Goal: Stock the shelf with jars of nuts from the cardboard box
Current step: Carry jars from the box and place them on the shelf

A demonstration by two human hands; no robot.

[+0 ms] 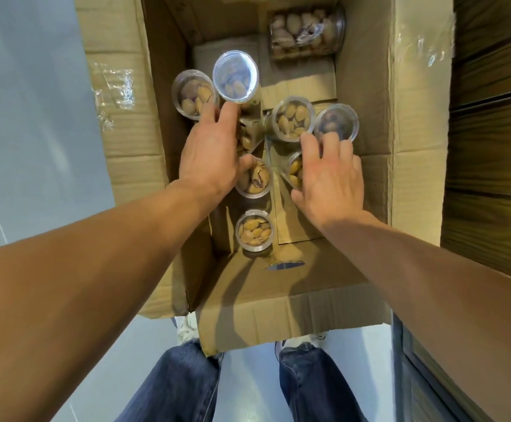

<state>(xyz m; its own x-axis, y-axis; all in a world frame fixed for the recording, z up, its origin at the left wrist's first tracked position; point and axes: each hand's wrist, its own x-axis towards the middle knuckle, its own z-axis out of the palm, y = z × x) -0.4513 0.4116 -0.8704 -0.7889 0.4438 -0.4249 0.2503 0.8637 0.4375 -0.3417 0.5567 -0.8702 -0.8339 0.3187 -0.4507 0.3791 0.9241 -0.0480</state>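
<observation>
An open cardboard box [367,184] stands on the floor and holds several clear jars of nuts. My left hand [208,153] grips one jar [235,76], whose clear lid rises above the others; fingers lie on its left side and the thumb curls on its right. My right hand [329,178] lies over another jar [294,172], which shows between thumb and forefinger. Its fingers are fairly straight and reach to the rims of two upright jars [293,118] [336,123]. One jar [307,32] lies on its side at the far end. A single jar [254,231] stands nearest me.
Dark wooden shelving [492,147] runs along the right of the box. The box flaps [120,86] spread out to the left, right and front. My legs in blue jeans [187,382] and white shoes stand just behind the near flap on a pale floor [28,117].
</observation>
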